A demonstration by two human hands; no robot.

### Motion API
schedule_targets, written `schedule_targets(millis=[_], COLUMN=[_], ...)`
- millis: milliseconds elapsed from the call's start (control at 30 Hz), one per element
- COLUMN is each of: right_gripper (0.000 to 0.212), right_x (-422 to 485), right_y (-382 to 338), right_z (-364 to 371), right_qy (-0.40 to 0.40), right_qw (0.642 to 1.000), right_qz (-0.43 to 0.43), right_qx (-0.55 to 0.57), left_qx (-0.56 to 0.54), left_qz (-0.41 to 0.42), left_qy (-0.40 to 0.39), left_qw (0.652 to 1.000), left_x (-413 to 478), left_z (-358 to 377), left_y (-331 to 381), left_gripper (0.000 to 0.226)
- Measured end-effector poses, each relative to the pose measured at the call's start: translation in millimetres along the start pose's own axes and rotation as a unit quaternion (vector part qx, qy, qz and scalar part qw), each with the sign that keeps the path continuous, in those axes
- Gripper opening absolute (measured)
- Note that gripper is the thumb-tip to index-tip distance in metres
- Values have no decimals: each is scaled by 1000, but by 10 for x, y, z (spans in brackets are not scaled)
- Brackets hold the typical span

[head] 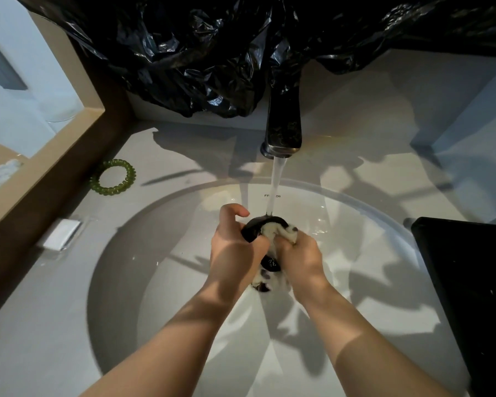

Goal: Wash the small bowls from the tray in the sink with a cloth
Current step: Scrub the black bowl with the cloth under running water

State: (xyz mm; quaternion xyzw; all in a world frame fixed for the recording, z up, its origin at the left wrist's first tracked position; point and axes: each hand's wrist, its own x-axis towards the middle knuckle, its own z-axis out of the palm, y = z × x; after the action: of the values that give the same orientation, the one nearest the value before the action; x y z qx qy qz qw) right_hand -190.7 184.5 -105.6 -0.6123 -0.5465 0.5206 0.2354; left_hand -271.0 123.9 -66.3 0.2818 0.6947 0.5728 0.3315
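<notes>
Head view puts me mid-wash: my left hand (235, 249) grips a small black bowl (252, 230) over the sink (370, 214), right under the tap's (284, 130) stream, while my right hand (301, 253) clutches the cloth (273, 229) and presses it into the bowl. I judge this bowl half scrubbed and not yet set aside. The tray (470, 282) sits right of the sink, but its contents are too dark to read, so I cannot tell how many bowls remain.
</notes>
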Motion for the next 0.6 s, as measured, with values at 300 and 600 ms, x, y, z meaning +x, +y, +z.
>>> schedule_targets(millis=[300, 600], right_gripper=[12, 12], right_x=[-68, 22], right_y=[-92, -86], right_z=[-81, -126], right_qy=[-43, 19], right_qw=[999, 975], right_qz=[0, -178], right_qx=[15, -129], left_qx=[81, 99], left_qz=[-42, -62], left_qy=[-133, -146], left_qw=[987, 982], left_x=[119, 132], left_z=[-78, -100], left_y=[-78, -6], left_gripper=[48, 8])
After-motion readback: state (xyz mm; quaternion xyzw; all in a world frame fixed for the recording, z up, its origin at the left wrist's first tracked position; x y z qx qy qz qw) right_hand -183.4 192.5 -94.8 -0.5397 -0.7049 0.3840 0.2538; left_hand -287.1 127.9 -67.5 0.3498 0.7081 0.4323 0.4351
